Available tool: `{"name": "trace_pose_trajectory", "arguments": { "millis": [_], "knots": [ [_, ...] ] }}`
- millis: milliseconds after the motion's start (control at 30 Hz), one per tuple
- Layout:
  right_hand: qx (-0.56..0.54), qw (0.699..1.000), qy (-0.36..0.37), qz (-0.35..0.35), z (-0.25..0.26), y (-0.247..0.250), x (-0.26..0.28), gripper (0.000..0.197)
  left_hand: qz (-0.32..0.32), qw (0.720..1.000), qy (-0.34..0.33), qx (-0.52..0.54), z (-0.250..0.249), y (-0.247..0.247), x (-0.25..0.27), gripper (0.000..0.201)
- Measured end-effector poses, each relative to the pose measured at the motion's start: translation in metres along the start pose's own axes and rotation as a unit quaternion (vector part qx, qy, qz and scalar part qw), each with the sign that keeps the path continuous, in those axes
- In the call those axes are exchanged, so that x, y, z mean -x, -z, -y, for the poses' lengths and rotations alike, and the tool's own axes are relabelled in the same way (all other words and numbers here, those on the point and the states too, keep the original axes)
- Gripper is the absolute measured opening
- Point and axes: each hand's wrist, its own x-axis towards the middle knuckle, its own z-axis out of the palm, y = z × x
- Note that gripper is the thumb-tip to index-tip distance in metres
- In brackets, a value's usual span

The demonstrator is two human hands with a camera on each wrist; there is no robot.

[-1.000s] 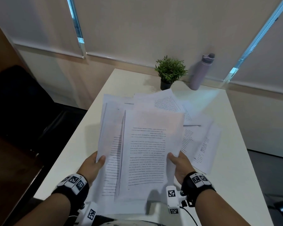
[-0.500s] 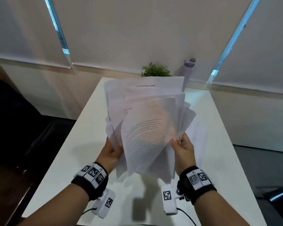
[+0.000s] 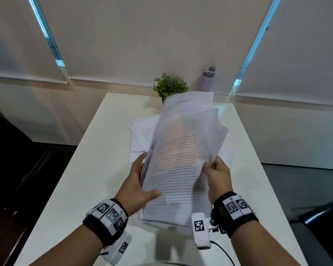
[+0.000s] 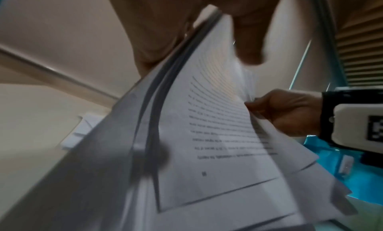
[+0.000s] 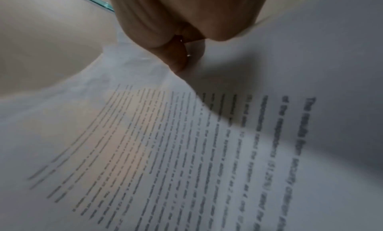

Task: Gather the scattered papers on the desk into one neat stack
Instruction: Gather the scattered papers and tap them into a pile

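Note:
A loose bundle of printed papers stands tilted between both hands, its bottom edge down near the white desk. My left hand grips the bundle's left edge, thumb across the front sheet and fingers behind. My right hand pinches the right edge. The left wrist view shows the papers fanned and uneven, with my left thumb on top and my right hand beyond. The right wrist view shows my right hand pinching a sheet. More sheets lie flat behind the bundle.
A small potted plant and a lilac water bottle stand at the desk's far edge by the wall. One sheet lies to the right behind my right hand. A dark chair is left of the desk.
Both hands lifted the papers off the desk and raised them upright. Since half a second ago the bundle has shifted right and lower, uncovering flat sheets at the back left.

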Motion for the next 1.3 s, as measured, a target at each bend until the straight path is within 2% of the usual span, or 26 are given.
{"name": "trace_pose_trajectory", "arguments": {
  "millis": [67, 133, 200, 267, 333, 433, 533, 666, 700, 766, 800, 833, 900, 966, 1033, 1100, 1133, 1300],
  "knots": [
    [-0.012, 0.999, 0.025, 0.032, 0.003, -0.004, 0.005, 0.029, -0.116, 0.993, -0.001, -0.016, -0.004, -0.003, -0.008, 0.071],
    [-0.014, 0.997, 0.050, 0.059, 0.005, -0.006, 0.011, 0.035, -0.181, 0.981, 0.021, 0.059, -0.007, -0.003, -0.013, 0.047],
    [-0.021, 0.995, 0.060, 0.077, 0.001, -0.007, 0.016, 0.039, -0.195, 0.973, 0.041, 0.119, -0.009, -0.001, -0.016, 0.032],
    [-0.025, 0.995, 0.057, 0.074, -0.008, -0.006, 0.020, 0.038, -0.192, 0.971, 0.054, 0.130, -0.007, 0.002, -0.015, 0.022],
    [-0.024, 0.996, 0.050, 0.063, -0.016, -0.004, 0.026, 0.043, -0.189, 0.971, 0.066, 0.130, -0.001, 0.003, -0.011, 0.021],
    [-0.020, 0.996, 0.052, 0.068, -0.021, -0.001, 0.032, 0.049, -0.176, 0.973, 0.088, 0.124, 0.011, 0.003, -0.005, 0.028],
    [-0.043, 0.994, 0.083, 0.057, -0.007, 0.003, 0.029, 0.057, -0.159, 0.975, 0.092, 0.127, 0.014, 0.004, -0.003, 0.023],
    [0.003, 0.963, 0.259, 0.080, 0.026, 0.002, 0.025, 0.088, -0.125, 0.985, 0.034, 0.110, 0.007, 0.005, -0.005, 0.021],
    [0.042, 0.951, 0.297, 0.082, 0.031, 0.002, 0.022, 0.088, -0.124, 0.985, 0.029, 0.120, 0.006, 0.005, -0.007, 0.021],
    [0.150, 0.916, 0.364, 0.074, 0.034, 0.000, 0.016, 0.073, -0.124, 0.983, 0.026, 0.132, 0.006, 0.003, -0.009, 0.023],
    [0.184, 0.902, 0.385, 0.073, 0.033, 0.000, 0.016, 0.065, -0.121, 0.983, 0.025, 0.132, 0.007, 0.002, -0.010, 0.025],
    [0.190, 0.899, 0.387, 0.075, 0.031, 0.000, 0.017, 0.061, -0.120, 0.984, 0.026, 0.133, 0.007, 0.002, -0.011, 0.027],
    [0.127, 0.928, 0.344, 0.073, 0.027, 0.003, 0.023, 0.064, -0.130, 0.980, 0.039, 0.143, 0.007, 0.001, -0.013, 0.038],
    [0.002, 0.964, 0.261, 0.057, 0.023, 0.006, 0.026, 0.072, -0.145, 0.975, 0.058, 0.160, 0.008, 0.003, -0.014, 0.048],
    [-0.095, 0.980, 0.165, 0.059, 0.019, 0.008, 0.025, 0.074, -0.155, 0.970, 0.072, 0.173, 0.008, 0.003, -0.015, 0.060],
    [-0.123, 0.986, 0.077, 0.079, 0.014, 0.006, 0.025, 0.074, -0.158, 0.968, 0.080, 0.179, 0.007, 0.000, -0.017, 0.061],
    [-0.118, 0.988, 0.054, 0.085, 0.012, 0.004, 0.025, 0.071, -0.159, 0.966, 0.084, 0.184, 0.005, -0.003, -0.018, 0.059],
    [-0.127, 0.989, 0.031, 0.068, 0.012, -0.005, 0.019, 0.048, -0.200, 0.948, 0.093, 0.228, -0.005, -0.010, -0.025, 0.051]
  ]
}}
